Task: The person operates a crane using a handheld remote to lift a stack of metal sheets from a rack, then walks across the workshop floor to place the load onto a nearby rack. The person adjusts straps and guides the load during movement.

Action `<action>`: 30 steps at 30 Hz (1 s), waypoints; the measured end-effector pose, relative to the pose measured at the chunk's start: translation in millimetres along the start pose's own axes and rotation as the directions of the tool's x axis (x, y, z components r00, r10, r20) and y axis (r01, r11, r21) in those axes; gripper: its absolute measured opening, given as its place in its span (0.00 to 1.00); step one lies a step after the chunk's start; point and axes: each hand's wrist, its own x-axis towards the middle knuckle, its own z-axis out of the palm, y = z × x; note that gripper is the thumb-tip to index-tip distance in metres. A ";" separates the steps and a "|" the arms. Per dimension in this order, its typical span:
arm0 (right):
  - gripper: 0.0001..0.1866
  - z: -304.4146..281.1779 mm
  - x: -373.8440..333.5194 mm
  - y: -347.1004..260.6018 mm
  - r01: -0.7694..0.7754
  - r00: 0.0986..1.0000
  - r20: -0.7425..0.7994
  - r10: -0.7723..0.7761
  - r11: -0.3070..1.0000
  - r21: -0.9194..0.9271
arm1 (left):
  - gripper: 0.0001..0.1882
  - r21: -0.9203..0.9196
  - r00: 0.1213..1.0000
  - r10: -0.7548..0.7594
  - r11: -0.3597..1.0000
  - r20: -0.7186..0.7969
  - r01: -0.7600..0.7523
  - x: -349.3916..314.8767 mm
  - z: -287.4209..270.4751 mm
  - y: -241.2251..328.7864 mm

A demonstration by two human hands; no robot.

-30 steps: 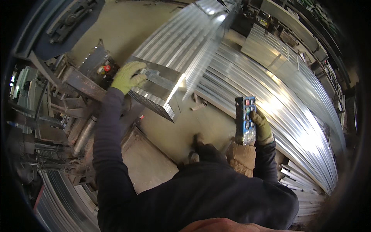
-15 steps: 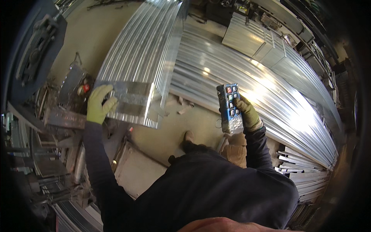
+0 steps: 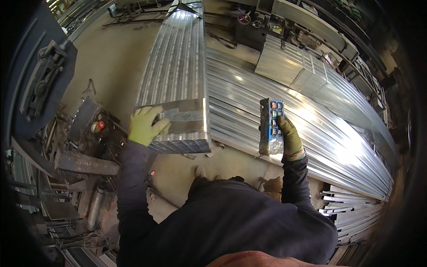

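My gloved left hand (image 3: 147, 126) is on the near left corner of a long bundle of ribbed metal sheets (image 3: 175, 66). Its fingers are bent over the top, thumb apart from them; their grip on the edge is partly hidden. Flat shiny strips (image 3: 184, 116) cover the bundle's near end, and stacked profile edges show below. In my gloved right hand (image 3: 291, 135) is an upright blue push-button pendant control (image 3: 272, 119), its lower part wrapped in something silvery. The fingers close round its right side, the thumb near the buttons. A dark strap (image 3: 181, 8) crosses the bundle's far end.
Long shiny metal profiles (image 3: 249, 89) lie to the right, with a boxy metal stack (image 3: 284, 62) beyond them. Thin strips (image 3: 351, 204) are piled at lower right. Left stand a dark machine (image 3: 42, 75), a gauge (image 3: 98, 126) and a metal cylinder (image 3: 95, 207).
The near end of the bundle has swung to the right, and my left hand has moved right with it. My right hand and the pendant control have shifted slightly right.
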 end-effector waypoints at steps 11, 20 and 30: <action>0.21 124.9 150.3 -21.8 -0.089 0.980 0.199 0.027 0.947 0.309 | 0.20 -0.291 0.985 0.171 0.944 0.024 -0.157 121.6 71.2 29.8; 0.20 124.8 266.8 0.0 0.174 0.984 -0.084 -0.160 0.963 0.205 | 0.21 -0.767 0.973 0.121 0.637 0.195 0.075 233.1 127.7 17.1; 0.21 86.1 357.5 -22.3 0.276 0.946 -0.175 -0.273 0.961 -0.005 | 0.30 -0.767 0.901 0.156 0.595 0.404 0.241 360.8 203.6 22.0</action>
